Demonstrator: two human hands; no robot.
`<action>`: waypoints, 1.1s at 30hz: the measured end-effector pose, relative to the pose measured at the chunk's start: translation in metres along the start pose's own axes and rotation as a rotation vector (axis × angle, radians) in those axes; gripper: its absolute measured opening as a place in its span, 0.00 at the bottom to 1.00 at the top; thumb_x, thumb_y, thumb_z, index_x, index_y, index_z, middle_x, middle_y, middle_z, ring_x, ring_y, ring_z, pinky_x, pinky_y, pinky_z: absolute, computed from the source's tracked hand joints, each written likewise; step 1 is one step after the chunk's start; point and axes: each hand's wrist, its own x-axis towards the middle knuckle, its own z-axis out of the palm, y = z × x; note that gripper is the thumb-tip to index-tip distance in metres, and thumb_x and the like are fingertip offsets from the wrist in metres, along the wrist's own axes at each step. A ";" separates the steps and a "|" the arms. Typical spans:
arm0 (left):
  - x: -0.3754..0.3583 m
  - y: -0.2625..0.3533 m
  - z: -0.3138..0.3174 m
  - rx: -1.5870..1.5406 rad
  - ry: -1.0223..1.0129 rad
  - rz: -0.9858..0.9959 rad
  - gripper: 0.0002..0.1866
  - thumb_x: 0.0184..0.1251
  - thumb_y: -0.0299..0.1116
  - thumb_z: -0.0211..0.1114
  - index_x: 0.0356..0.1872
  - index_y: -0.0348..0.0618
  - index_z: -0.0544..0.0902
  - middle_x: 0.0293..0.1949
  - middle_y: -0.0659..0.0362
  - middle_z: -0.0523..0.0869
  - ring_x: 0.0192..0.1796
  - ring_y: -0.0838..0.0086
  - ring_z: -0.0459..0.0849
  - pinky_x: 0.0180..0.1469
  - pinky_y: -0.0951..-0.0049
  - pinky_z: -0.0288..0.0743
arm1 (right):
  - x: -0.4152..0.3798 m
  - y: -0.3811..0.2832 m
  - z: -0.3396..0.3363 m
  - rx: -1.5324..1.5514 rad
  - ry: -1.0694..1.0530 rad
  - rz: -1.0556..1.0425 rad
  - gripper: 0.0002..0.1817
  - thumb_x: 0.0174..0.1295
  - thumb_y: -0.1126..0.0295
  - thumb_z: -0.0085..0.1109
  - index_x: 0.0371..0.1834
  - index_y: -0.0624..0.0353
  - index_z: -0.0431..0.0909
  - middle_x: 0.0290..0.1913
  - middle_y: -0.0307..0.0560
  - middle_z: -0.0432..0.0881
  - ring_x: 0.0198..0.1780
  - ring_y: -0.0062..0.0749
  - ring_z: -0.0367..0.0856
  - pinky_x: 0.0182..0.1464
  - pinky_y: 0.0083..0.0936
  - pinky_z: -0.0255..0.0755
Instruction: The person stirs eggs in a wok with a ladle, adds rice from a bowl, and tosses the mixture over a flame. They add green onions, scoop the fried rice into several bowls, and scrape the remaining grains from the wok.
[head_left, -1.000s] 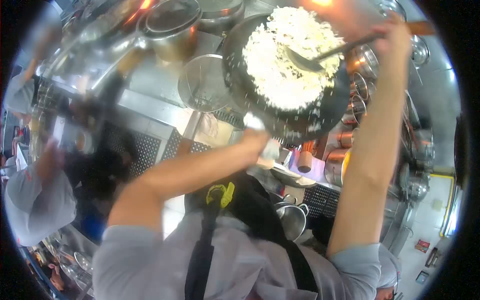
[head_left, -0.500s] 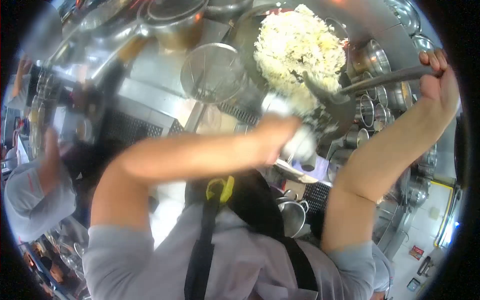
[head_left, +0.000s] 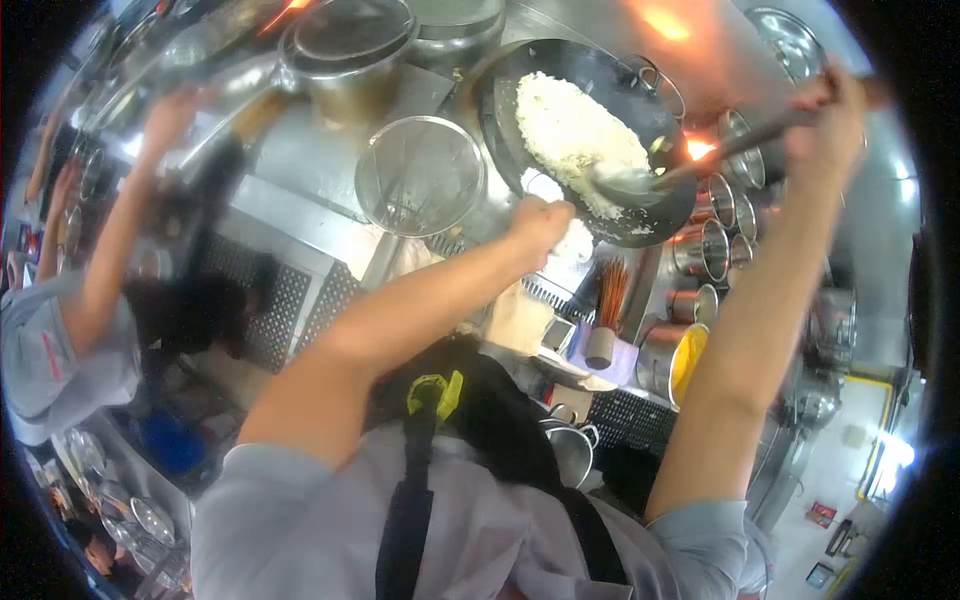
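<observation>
My left hand (head_left: 543, 226) is closed around a white cloth (head_left: 574, 241) at the near rim of a large dark wok (head_left: 500, 110). A mound of fried rice (head_left: 580, 125) lies spread along the wok's left and middle part. My right hand (head_left: 825, 120), raised at the upper right and slightly blurred, grips the long handle of a ladle (head_left: 725, 153). The ladle's bowl is down in the wok, against the near end of the rice. Flames (head_left: 700, 149) show just beyond the wok's right rim.
A round wire strainer (head_left: 420, 175) rests left of the wok, with a lidded pot (head_left: 350, 60) behind it. Several metal containers (head_left: 700, 250) line the right side. A bamboo wok brush (head_left: 612, 300) stands nearer me. At the left, a co-worker's arm (head_left: 120, 220) reaches forward.
The wok has dropped back from its tilt, and the rice has settled into a longer mound inside it. My left hand has moved up and forward; flames flare brighter. My right hand has shifted slightly left.
</observation>
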 end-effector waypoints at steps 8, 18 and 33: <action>0.028 -0.025 0.004 0.136 0.069 0.095 0.14 0.52 0.31 0.60 0.24 0.23 0.79 0.23 0.47 0.81 0.27 0.65 0.81 0.29 0.60 0.73 | -0.017 0.113 0.000 -0.353 -0.196 0.086 0.09 0.63 0.70 0.54 0.37 0.67 0.76 0.27 0.45 0.74 0.29 0.31 0.75 0.34 0.28 0.71; 0.029 -0.023 -0.002 0.174 0.051 0.116 0.16 0.52 0.32 0.59 0.31 0.23 0.81 0.31 0.40 0.85 0.33 0.58 0.85 0.36 0.60 0.77 | 0.083 0.159 0.017 -0.841 -0.171 0.006 0.13 0.64 0.70 0.51 0.43 0.69 0.78 0.27 0.45 0.77 0.28 0.31 0.78 0.27 0.27 0.70; 0.017 0.021 0.002 -0.097 -0.101 -0.310 0.11 0.59 0.28 0.60 0.40 0.31 0.80 0.35 0.47 0.85 0.34 0.54 0.86 0.34 0.44 0.82 | -0.054 0.066 0.021 0.048 0.135 0.037 0.05 0.53 0.76 0.61 0.26 0.66 0.77 0.22 0.44 0.75 0.17 0.25 0.70 0.17 0.22 0.64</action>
